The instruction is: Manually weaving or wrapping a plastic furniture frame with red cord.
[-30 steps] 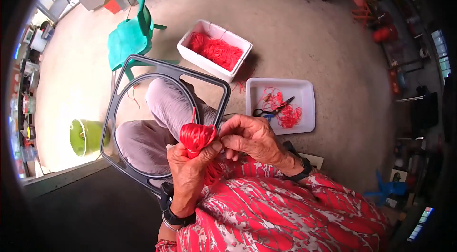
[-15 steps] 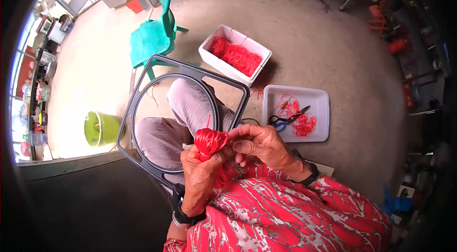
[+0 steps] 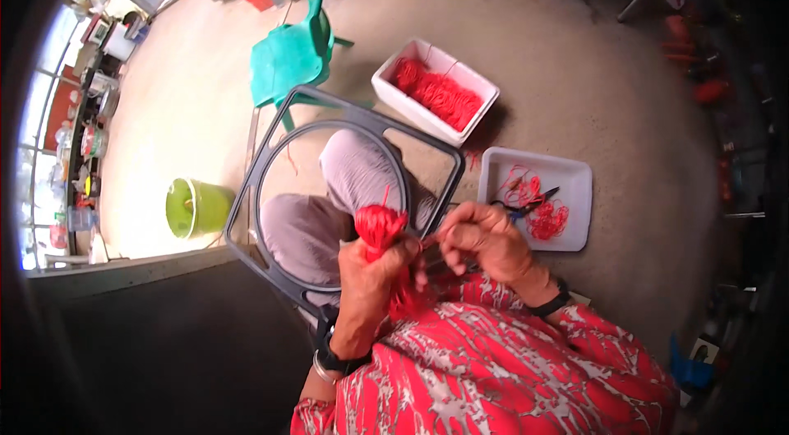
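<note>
My left hand (image 3: 363, 277) is closed round a rounded bundle of shiny red cord (image 3: 379, 225), whose looped top bulges above the thumb. A single cord end sticks up from it, and looser red cord hangs below the fist, blurred against the red patterned clothing. To the right of the bundle, my right hand (image 3: 491, 243) is closed in a pinch. Between the two hands runs a thin red strand (image 3: 430, 239); its end is hidden in the right fingers.
A dark grey frame with a round opening (image 3: 362, 113) surrounds my knees. Beyond it stand a white box (image 3: 411, 110) of red cord and a green chair (image 3: 288, 65). At right lies a white tray (image 3: 579, 205) with scissors (image 3: 538, 201) and cord scraps. A lime bucket (image 3: 197, 209) is left.
My right hand has moved away from the bundle to the right, drawing the strand out. The bundle's top looks looser and less round. The whole view has shifted a little.
</note>
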`<state>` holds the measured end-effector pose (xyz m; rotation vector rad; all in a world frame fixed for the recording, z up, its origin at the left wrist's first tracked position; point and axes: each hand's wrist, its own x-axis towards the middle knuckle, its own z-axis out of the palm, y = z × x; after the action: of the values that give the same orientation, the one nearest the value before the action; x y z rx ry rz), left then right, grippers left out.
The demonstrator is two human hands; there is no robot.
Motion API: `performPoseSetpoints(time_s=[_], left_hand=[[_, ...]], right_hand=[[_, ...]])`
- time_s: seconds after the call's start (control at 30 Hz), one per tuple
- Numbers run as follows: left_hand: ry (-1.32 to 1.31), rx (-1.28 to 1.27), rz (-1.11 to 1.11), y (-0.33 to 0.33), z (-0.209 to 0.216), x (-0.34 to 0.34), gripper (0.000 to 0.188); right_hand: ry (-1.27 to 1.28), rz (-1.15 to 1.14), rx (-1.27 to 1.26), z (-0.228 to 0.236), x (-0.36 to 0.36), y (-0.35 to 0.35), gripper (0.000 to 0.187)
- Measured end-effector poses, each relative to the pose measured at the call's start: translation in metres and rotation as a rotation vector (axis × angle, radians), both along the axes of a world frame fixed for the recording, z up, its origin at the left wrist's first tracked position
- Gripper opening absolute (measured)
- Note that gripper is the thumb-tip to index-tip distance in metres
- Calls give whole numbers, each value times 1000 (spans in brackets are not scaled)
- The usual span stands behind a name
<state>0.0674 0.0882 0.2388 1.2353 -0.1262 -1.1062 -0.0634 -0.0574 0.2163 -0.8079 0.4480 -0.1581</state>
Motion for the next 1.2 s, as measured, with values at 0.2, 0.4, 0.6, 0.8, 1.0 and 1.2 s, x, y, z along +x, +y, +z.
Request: performPoseSetpoints(time_s=[0.2, 0.4, 0.6, 0.8, 1.0, 1.2], left_hand=[[219, -64, -2, -2, -6, 6, 12], [225, -77, -22, 0, -10, 7, 12], [133, -65, 76, -1, -12, 0, 11], [-17, -64, 118, 2, -10, -3, 7], [-20, -86, 81, 3, -11, -3, 7], [14, -80, 106, 5, -14, -1, 10]], right_hand=[[-112, -110, 116, -11, 11, -1, 14], [-71, -57, -14, -9, 14, -3, 16], [-1, -65, 25, -7, 17, 8, 25], [155, -23, -234, -5, 11, 9, 35], [76, 1, -592, -2, 16, 12, 35], [157, 138, -325, -1, 17, 12, 25]])
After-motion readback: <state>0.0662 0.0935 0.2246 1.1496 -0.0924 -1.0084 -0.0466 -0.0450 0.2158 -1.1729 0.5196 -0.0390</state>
